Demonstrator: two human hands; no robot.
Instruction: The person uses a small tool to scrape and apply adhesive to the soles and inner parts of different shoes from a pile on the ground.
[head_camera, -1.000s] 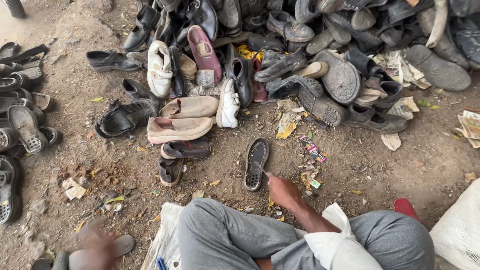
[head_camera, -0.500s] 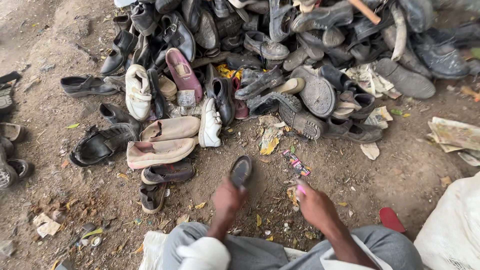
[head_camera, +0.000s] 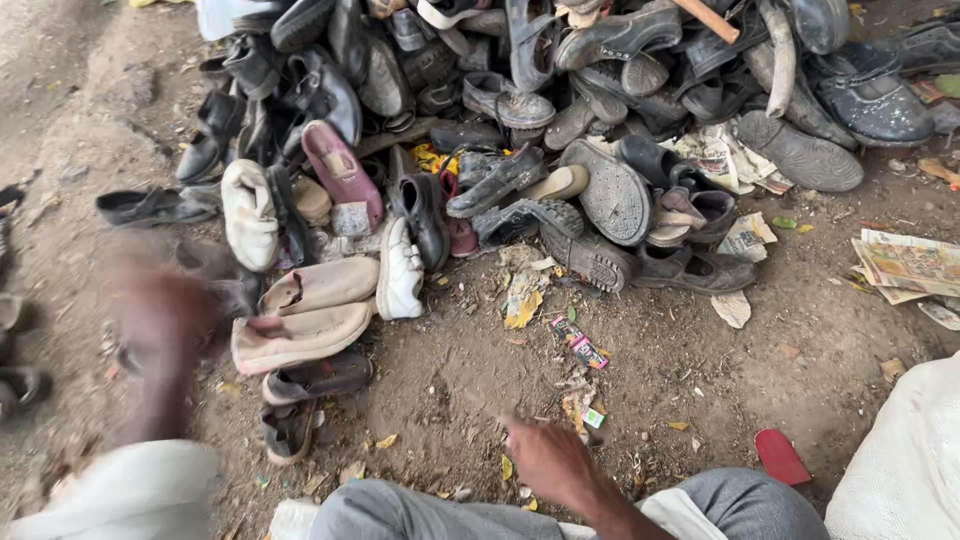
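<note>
Dusty brown dirt all around, and at the left of the frame my left hand (head_camera: 165, 325) is a blur up over the ground — too smeared for me to tell whether it grips anything or hangs open. Just right of it lie the two beige slip-ons (head_camera: 305, 320), stacked one against the other, with a dark sandal (head_camera: 315, 378) below them. Up through the centre and top runs the big heap of worn shoes (head_camera: 560, 110), mostly black, a white shoe (head_camera: 400, 270) at its near edge. Lower centre, my right hand (head_camera: 548, 462) rests low by the dirt, fingers loose and apart, holding nothing. Sorting here goes best taking pairs off the near edge — not tugging from under the heap. A red scrap (head_camera: 780, 456) lies lower right.
</note>
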